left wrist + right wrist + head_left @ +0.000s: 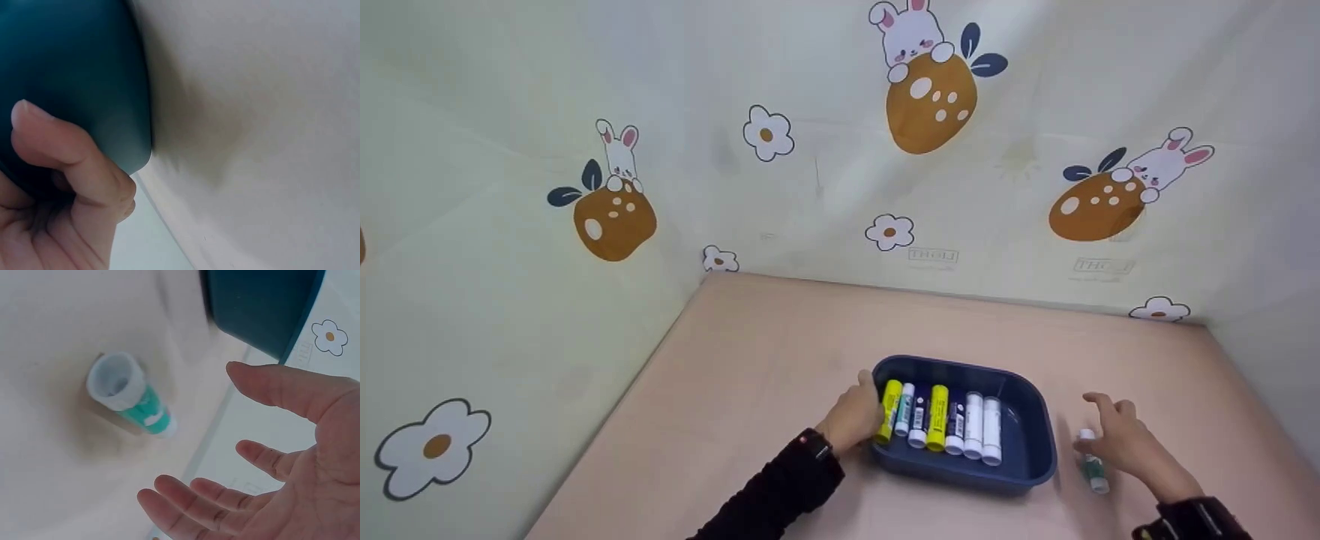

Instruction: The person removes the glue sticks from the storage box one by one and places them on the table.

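A dark blue plastic bin [1024, 450] holds a row of several glue sticks [937, 420], some yellow, some white, some with dark or green labels. At its left end my left hand [853, 414] grips the wall; the left wrist view shows bent fingers against the bin's side [112, 112]. Right of the bin, a white glue stick with a green label [1095, 474] lies on the table. Over that stick hovers my right hand [1129, 442], fingers spread and holding nothing. In the right wrist view, a gap separates the palm [332, 455] from the glue stick [147, 408].
The pinkish-beige tabletop [750, 360] runs back to a pale wall covering [810, 195] printed with rabbits, fruit and flowers. A similar covering [510, 315] rises along the table's left edge.
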